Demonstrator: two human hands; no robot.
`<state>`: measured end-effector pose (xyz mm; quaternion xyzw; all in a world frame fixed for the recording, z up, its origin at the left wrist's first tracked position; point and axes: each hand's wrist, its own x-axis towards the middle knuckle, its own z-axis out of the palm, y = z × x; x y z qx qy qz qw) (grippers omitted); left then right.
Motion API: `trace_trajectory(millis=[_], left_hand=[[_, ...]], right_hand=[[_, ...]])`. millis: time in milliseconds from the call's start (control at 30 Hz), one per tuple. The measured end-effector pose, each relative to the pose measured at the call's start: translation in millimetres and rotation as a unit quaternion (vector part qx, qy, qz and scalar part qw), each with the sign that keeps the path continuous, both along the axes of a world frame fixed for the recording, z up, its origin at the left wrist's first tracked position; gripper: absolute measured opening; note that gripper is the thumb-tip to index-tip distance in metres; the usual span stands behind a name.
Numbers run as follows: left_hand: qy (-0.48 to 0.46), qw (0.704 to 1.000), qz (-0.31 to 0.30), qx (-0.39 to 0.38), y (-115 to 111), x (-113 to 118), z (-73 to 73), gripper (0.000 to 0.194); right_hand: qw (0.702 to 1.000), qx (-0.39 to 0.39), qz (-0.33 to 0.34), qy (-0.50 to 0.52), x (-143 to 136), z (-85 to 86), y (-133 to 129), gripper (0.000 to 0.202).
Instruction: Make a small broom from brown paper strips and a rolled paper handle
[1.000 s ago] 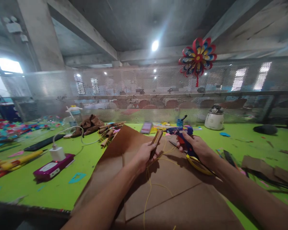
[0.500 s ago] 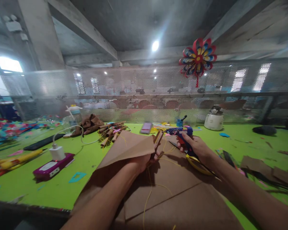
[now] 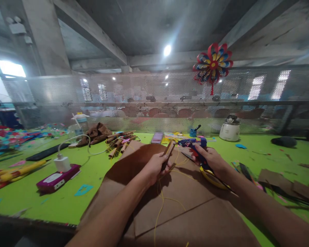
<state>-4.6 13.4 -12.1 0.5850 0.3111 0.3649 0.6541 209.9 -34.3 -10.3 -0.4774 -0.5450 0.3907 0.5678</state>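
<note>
My left hand point(image 3: 158, 166) pinches a narrow folded piece of brown paper point(image 3: 168, 153), tilted upward. Thin yellow string point(image 3: 159, 209) trails below it. In my right hand point(image 3: 212, 157) is a blue glue gun point(image 3: 192, 142) with a red trigger, a clear stick jutting from its back. Its nozzle points left, close to the upper end of the folded piece; whether they touch I cannot tell. Scissors with a yellow handle point(image 3: 213, 180) lie under my right hand, partly hidden by it. Large brown paper sheets point(image 3: 185, 212) spread beneath both hands, one curling up behind my left hand.
Rolled brown paper tubes point(image 3: 118, 142) with yellow string lie at the back left. A purple power strip point(image 3: 58, 178) with a white plug sits left. A white flask point(image 3: 229, 129) stands back right, before a perforated metal screen point(image 3: 154, 89). Brown scraps point(image 3: 280, 181) lie right.
The brown sheet's raised flap has dropped back off my left hand, leaving the hand and folded piece uncovered. Both hands stay in nearly the same place.
</note>
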Motion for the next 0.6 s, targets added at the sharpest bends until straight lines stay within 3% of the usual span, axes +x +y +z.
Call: trace_trajectory(millis=[600], left_hand=[[0.003,1.0,0.01,-0.015,2.4,0.2,-2.8,0.025]], right_hand=[[1.0,-0.008,-0.01,-0.004,0.9,0.3,-0.9,0.054]])
